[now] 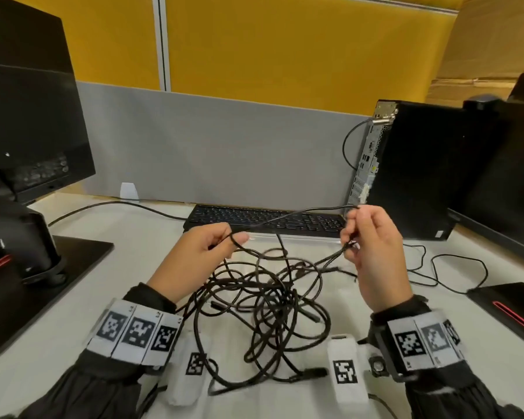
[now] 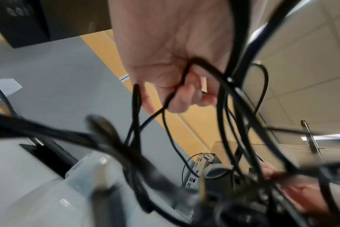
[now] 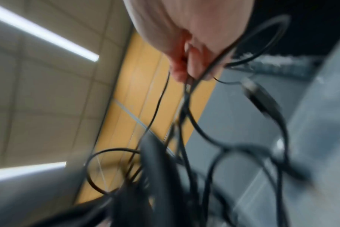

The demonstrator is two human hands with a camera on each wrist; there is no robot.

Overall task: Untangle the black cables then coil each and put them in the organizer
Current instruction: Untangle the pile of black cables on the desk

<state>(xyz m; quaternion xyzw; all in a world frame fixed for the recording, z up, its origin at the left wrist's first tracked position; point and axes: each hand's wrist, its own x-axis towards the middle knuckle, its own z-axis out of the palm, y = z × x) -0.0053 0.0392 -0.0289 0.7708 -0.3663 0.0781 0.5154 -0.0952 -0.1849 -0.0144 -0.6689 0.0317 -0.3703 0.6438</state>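
Observation:
A tangle of black cables (image 1: 263, 300) lies on the white desk in front of me, with loops rising toward both hands. My left hand (image 1: 212, 246) is lifted above the heap, its fingers curled round a black cable strand (image 2: 184, 79). My right hand (image 1: 360, 234) is raised to the right and pinches cable strands (image 3: 190, 83) between thumb and fingers. One thin strand (image 1: 291, 217) runs taut between the two hands over the keyboard. A clear plastic organizer (image 1: 303, 238) lies behind the tangle, mostly hidden by cables. A loose plug (image 3: 256, 95) dangles near the right hand.
A black keyboard (image 1: 263, 220) sits behind the cables. A monitor and its stand base (image 1: 58, 276) are on the left, a black computer tower (image 1: 412, 170) on the right. A thin cable (image 1: 454, 267) trails at the right. Two white tagged blocks (image 1: 345, 373) lie near the front edge.

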